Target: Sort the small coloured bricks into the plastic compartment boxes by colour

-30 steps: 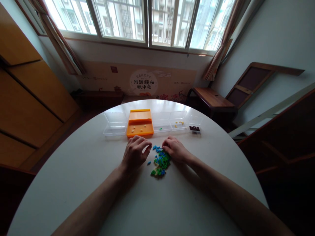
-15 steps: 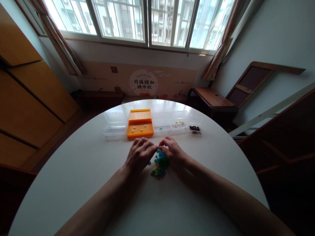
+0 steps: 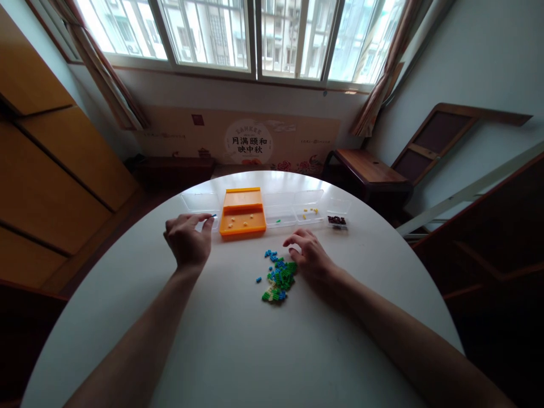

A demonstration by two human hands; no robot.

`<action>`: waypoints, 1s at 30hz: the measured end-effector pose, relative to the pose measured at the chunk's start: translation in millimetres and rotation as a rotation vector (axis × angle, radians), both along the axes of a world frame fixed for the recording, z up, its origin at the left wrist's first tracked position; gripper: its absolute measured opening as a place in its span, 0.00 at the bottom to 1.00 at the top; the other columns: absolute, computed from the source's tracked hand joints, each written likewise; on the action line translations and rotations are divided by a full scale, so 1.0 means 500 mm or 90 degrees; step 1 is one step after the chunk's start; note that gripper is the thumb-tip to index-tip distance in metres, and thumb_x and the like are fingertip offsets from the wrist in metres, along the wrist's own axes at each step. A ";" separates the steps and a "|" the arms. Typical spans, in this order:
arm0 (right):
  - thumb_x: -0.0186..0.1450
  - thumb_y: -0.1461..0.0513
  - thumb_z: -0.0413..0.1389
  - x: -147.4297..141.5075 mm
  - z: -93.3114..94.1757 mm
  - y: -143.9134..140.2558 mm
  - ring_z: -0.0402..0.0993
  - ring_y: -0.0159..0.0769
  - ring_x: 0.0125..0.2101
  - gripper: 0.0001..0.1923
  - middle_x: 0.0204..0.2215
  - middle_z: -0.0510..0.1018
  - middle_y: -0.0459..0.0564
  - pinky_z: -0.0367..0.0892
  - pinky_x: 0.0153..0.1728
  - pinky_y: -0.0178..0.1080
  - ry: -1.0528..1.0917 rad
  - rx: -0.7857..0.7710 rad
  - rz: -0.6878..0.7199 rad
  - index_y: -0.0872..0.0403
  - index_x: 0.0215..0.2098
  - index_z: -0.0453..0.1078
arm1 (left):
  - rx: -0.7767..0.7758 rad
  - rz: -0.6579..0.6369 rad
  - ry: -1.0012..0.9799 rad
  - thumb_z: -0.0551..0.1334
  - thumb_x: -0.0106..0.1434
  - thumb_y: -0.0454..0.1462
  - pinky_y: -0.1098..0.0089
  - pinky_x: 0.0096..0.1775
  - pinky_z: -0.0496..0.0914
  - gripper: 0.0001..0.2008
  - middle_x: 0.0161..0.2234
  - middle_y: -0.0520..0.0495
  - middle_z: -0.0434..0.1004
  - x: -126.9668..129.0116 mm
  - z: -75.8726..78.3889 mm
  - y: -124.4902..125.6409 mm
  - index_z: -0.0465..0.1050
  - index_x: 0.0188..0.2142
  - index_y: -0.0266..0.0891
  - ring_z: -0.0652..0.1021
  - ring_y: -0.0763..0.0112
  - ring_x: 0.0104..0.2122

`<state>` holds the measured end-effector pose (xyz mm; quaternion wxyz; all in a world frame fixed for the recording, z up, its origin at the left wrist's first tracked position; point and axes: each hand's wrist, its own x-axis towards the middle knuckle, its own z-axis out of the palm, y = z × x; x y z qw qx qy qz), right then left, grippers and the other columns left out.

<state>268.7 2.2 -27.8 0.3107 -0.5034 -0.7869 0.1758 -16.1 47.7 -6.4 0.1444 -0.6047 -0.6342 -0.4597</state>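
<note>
Between thumb and forefinger, my left hand (image 3: pixel 187 238) pinches a small blue building brick (image 3: pixel 213 216). It is over the leftmost clear plastic box (image 3: pixel 199 201), hiding much of that box's front. My right hand (image 3: pixel 309 251) rests beside a heap of tiny green, blue and cream bricks (image 3: pixel 283 276), its fingers apart and nothing visible in them. One loose blue brick (image 3: pixel 259 279) lies left of the heap. The orange box (image 3: pixel 242 231), lid folded back, holds several cream pieces and stands just right of my left hand.
Right of the orange box are a clear box (image 3: pixel 280 216) with a green piece, another clear box (image 3: pixel 309 217) with several yellow pieces, and a small box of dark brown pieces (image 3: pixel 337 220). The round white table (image 3: pixel 357 306) carries everything. A wooden chair (image 3: pixel 374 167) stands beyond its far right edge.
My left hand has moved from the heap to the left and away, carrying a blue brick to the leftmost box. My right hand has shifted slightly right, its fingers opening.
</note>
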 end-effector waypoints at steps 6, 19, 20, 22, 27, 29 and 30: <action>0.60 0.70 0.55 0.002 -0.001 0.002 0.67 0.39 0.42 0.11 0.37 0.73 0.50 0.61 0.50 0.46 -0.007 0.009 0.035 0.53 0.37 0.75 | -0.007 -0.025 -0.043 0.58 0.62 0.40 0.57 0.49 0.64 0.10 0.36 0.43 0.79 -0.029 -0.010 0.015 0.77 0.36 0.39 0.75 0.59 0.38; 0.63 0.67 0.58 -0.021 0.000 0.001 0.67 0.39 0.41 0.10 0.38 0.75 0.50 0.60 0.48 0.44 -0.045 0.067 0.055 0.51 0.41 0.76 | -0.104 -0.478 0.184 0.60 0.63 0.35 0.64 0.42 0.68 0.06 0.33 0.47 0.77 0.089 -0.004 -0.064 0.76 0.33 0.40 0.73 0.66 0.36; 0.63 0.67 0.58 -0.023 0.003 0.005 0.67 0.39 0.41 0.08 0.37 0.75 0.50 0.61 0.47 0.44 -0.047 0.066 0.048 0.51 0.39 0.77 | -0.106 -0.485 0.196 0.60 0.63 0.35 0.64 0.41 0.68 0.06 0.32 0.47 0.76 0.094 -0.005 -0.066 0.76 0.33 0.40 0.73 0.66 0.36; 0.62 0.66 0.60 -0.026 0.006 0.013 0.67 0.39 0.41 0.05 0.36 0.75 0.50 0.61 0.46 0.43 -0.055 0.057 0.041 0.52 0.35 0.77 | -0.101 -0.487 0.210 0.60 0.63 0.35 0.64 0.41 0.68 0.06 0.32 0.47 0.76 0.099 -0.006 -0.068 0.76 0.32 0.40 0.72 0.66 0.36; 0.63 0.66 0.59 -0.032 0.006 0.022 0.67 0.38 0.40 0.03 0.35 0.74 0.49 0.59 0.44 0.42 -0.105 0.018 0.054 0.53 0.33 0.75 | -0.085 -0.485 0.210 0.59 0.64 0.35 0.63 0.41 0.69 0.07 0.31 0.47 0.76 0.098 -0.008 -0.063 0.76 0.32 0.40 0.72 0.66 0.36; 0.63 0.66 0.57 -0.033 0.005 0.022 0.67 0.39 0.41 0.04 0.36 0.74 0.50 0.58 0.45 0.42 -0.118 0.014 0.060 0.54 0.35 0.74 | -0.088 -0.486 0.218 0.59 0.64 0.35 0.63 0.41 0.69 0.06 0.32 0.47 0.76 0.097 -0.010 -0.063 0.76 0.33 0.40 0.72 0.66 0.36; 0.64 0.65 0.57 -0.034 0.006 0.021 0.66 0.39 0.41 0.04 0.37 0.74 0.50 0.58 0.45 0.43 -0.113 0.014 0.058 0.54 0.35 0.74 | -0.090 -0.486 0.226 0.60 0.64 0.36 0.63 0.42 0.68 0.06 0.32 0.47 0.76 0.098 -0.011 -0.063 0.76 0.34 0.40 0.72 0.66 0.36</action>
